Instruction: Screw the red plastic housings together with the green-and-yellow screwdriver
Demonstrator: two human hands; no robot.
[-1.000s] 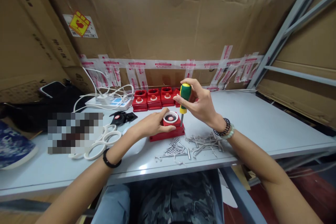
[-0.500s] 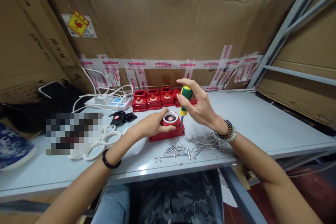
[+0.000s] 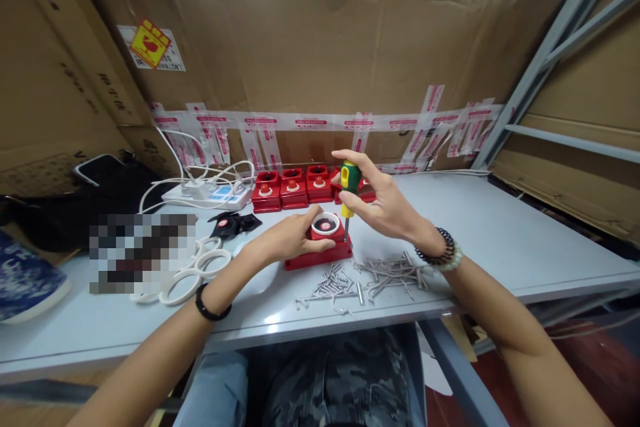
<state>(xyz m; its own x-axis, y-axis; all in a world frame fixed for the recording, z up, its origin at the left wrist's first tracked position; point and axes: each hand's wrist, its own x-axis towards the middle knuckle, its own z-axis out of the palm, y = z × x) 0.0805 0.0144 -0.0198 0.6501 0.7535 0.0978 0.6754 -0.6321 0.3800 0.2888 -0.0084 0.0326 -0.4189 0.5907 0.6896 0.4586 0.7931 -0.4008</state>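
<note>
Steadily is the way to work here: the right hand (image 3: 387, 205) has the green-and-yellow screwdriver (image 3: 351, 177) held between thumb and fingers, with the index finger lifted above the handle's top. Below those fingers the metal shaft runs down, almost upright, to the right edge of the red housing (image 3: 320, 257). Whether the tip is properly seated on a screw head is too small to make out, so that deserves a check before any force goes in.

The left hand (image 3: 286, 239) braces the red housing, its thumb along the near face and its fingers around the far side, close against the white ring (image 3: 338, 225) on top. That bracing suits the job, I'd judge: it can resist twist while leaving the corner under the right fingers free. Good practice would be to line the shaft up with the hole, press lightly down through the handle and turn in short strokes, shifting the grip between them. If the shaft leans, the tip could slip and scratch the casing or catch the left thumb.

Just on the near side of both sets of fingers, loose screws (image 3: 335, 282) lie scattered on the worktop (image 3: 500, 233), handy for picking up. Beyond the fingers stands a row of similar red units (image 3: 293, 190); loose white rings (image 3: 199, 272) lie left of the left fingers, clear of the work.
</note>
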